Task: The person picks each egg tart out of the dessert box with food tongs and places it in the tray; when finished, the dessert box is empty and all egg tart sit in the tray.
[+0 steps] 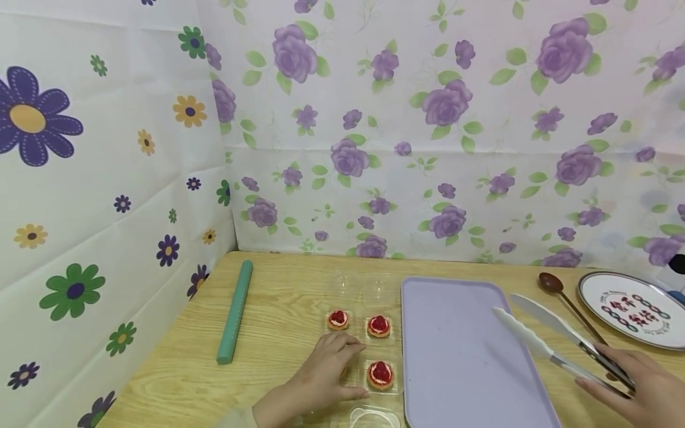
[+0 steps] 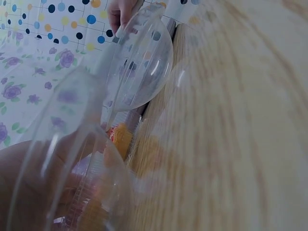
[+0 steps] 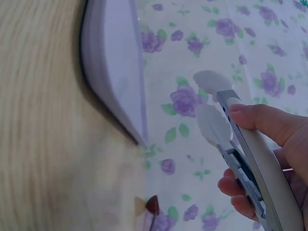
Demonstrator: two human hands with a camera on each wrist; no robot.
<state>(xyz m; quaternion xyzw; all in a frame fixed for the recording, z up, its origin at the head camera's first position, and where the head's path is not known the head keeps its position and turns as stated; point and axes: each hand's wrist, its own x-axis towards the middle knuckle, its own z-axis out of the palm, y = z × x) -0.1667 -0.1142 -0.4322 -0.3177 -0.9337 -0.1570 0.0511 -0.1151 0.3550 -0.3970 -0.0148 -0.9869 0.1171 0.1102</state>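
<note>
Small red-topped tarts sit in clear plastic boxes with their domed lids folded back: one tart at the back left, another tart beside it, and a nearer tart. My left hand grips the near left clear plastic box, thumb and fingers spread around it; the hand hides much of its inside. In the left wrist view, clear domes stand in front of the hand and an orange tart side. My right hand holds tongs, white tips parted above the lilac tray.
A teal stick lies on the wooden table's left part. Behind the tongs are a long brown spoon and a white plate with a dark rim. Flowered cloth walls stand at the back and left.
</note>
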